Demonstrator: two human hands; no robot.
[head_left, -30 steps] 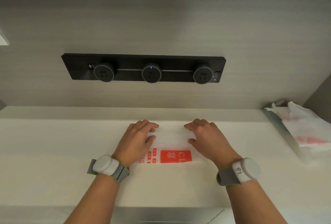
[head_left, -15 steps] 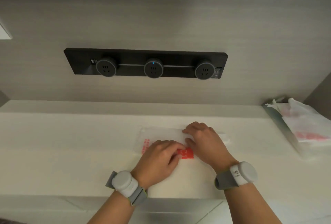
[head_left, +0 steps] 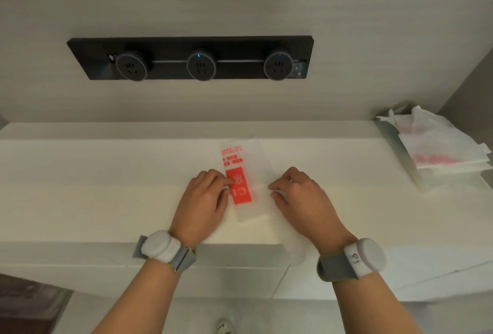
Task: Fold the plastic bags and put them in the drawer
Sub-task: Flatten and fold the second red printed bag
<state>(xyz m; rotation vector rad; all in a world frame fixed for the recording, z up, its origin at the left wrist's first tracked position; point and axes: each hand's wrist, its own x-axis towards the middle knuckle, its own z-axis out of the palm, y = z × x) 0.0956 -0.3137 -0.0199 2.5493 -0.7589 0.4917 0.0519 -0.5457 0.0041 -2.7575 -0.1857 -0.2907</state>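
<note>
left fingers (head_left: 226,183) curled, tips pressing the red print; right fingers (head_left: 276,191) bent, pinning the other edge. the plastic bag (head_left: 246,173), thin, translucent, folded into a long narrow strip, lies flat on the smooth white desk (head_left: 93,173). crinkled bags (head_left: 437,144) piled far right.

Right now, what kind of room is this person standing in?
Probably a home kitchen or utility nook. A pale countertop runs along a wall with a black power track holding three round sockets, and a pile of shopping bags waits at the right.
</note>
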